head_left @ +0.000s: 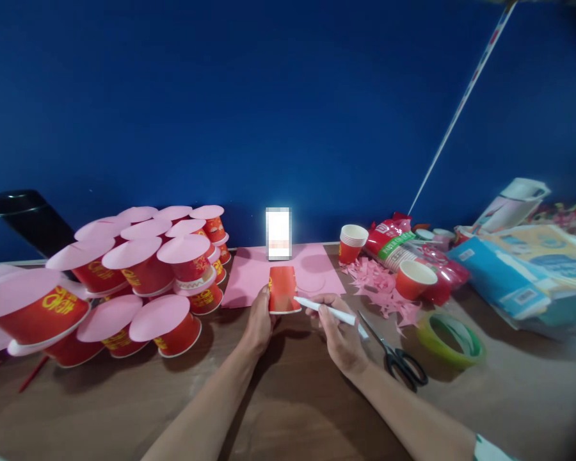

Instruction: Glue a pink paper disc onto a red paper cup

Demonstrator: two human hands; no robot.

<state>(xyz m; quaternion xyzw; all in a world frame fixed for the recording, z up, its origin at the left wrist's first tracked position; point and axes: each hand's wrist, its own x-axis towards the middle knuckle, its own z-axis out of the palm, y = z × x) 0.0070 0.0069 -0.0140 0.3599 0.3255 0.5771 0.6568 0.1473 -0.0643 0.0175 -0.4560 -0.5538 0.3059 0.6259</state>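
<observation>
My left hand (260, 317) grips a red paper cup (282, 288) from its left side. The cup is upside down, its white rim at the bottom. In my right hand (338, 333) is a slim white pen (333, 310), its tip at the cup's right side, close to or touching it. Pink paper sheets (249, 275) lie just behind the cup, with a round outline on the top one. Right of my right hand rest black-handled scissors (399, 358), their blades pointing toward the pen.
Stacked red cups topped with pink paper discs (132, 256) fill the left. At right are pink paper scraps (384, 288), nested cups (352, 243), a single cup (415, 280), a tape roll (451, 339) and a blue package (504, 282). A lit phone-like screen (278, 234) stands against the blue wall (269, 96).
</observation>
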